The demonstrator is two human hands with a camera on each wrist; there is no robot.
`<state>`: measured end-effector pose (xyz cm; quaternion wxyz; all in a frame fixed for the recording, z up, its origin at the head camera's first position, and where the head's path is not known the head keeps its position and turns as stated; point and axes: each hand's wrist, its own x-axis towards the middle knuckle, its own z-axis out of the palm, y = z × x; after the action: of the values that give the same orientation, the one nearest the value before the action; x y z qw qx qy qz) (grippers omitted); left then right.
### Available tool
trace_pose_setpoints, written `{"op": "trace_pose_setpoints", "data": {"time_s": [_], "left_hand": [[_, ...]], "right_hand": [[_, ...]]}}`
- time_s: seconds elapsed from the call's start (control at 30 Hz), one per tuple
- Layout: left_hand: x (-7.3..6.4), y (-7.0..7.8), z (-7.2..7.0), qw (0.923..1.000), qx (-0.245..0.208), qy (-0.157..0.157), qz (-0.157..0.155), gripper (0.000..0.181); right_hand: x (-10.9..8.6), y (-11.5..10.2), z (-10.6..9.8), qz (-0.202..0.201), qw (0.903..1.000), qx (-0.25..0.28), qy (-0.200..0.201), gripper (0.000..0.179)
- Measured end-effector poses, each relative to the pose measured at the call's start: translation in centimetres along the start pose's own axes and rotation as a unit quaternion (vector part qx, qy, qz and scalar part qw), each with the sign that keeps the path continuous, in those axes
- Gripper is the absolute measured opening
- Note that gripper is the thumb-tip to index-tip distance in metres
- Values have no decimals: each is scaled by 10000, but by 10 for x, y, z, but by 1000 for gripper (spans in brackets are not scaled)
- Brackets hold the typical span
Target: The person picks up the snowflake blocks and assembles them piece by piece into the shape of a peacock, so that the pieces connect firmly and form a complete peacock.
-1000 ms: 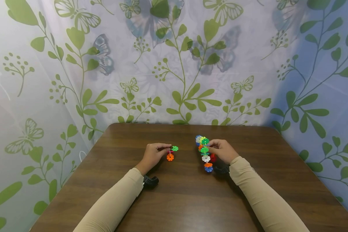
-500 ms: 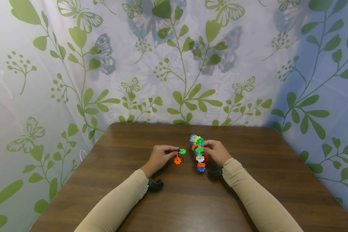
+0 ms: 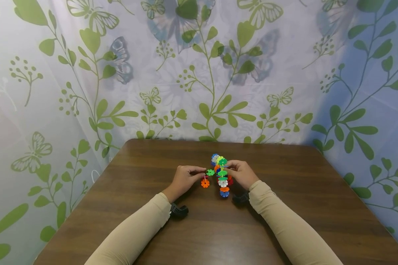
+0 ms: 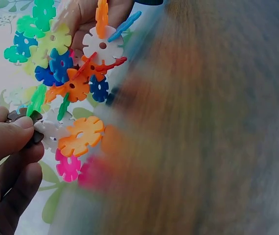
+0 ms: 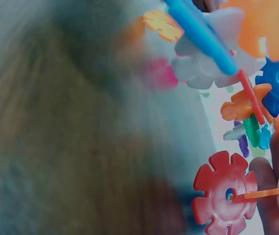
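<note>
My left hand (image 3: 185, 179) pinches a dark interlocking disc (image 4: 35, 137) between thumb and fingers. Joined to it is a small cluster with a green disc (image 3: 210, 172), a white disc (image 4: 50, 131), an orange disc (image 3: 205, 183) and a pink disc (image 4: 67, 165). My right hand (image 3: 241, 174) grips a larger structure of slotted discs (image 3: 223, 183) in green, white, orange, blue, yellow and red. In the right wrist view a red disc (image 5: 222, 191) sits beside the right fingers (image 5: 264, 178). The cluster's green disc is right at the structure's left side.
Both hands work over a brown wooden table (image 3: 199, 235). A curtain (image 3: 199, 73) printed with leaves and butterflies hangs behind its far edge. Black wrist devices (image 3: 179, 211) sit below both hands.
My right hand has moved left with the large structure. My left hand has moved right with the small cluster, so the gap between the two has narrowed.
</note>
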<state>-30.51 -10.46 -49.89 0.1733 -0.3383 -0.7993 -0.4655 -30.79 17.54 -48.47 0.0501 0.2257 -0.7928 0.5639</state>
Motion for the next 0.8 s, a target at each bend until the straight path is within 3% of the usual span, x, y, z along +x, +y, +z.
{"op": "trace_pose_setpoints", "data": {"time_s": [0.43,0.5,0.67,0.8], "left_hand": [[0,2,2,9999,25,65,-76,19],[0,2,2,9999,11,55,-88,19],[0,3,2,10000,-70,39,-22,19],[0,2,3,9999,-89,46,65,18]], "right_hand": [[1,1,1,-13,9998,-107,-185,6],[-2,-10,2,-53,9997,-121,-224,6],[-1,-13,6,-72,9995,-172,-237,6],[1,-1,9,-133,9996,-159,-183,6]]}}
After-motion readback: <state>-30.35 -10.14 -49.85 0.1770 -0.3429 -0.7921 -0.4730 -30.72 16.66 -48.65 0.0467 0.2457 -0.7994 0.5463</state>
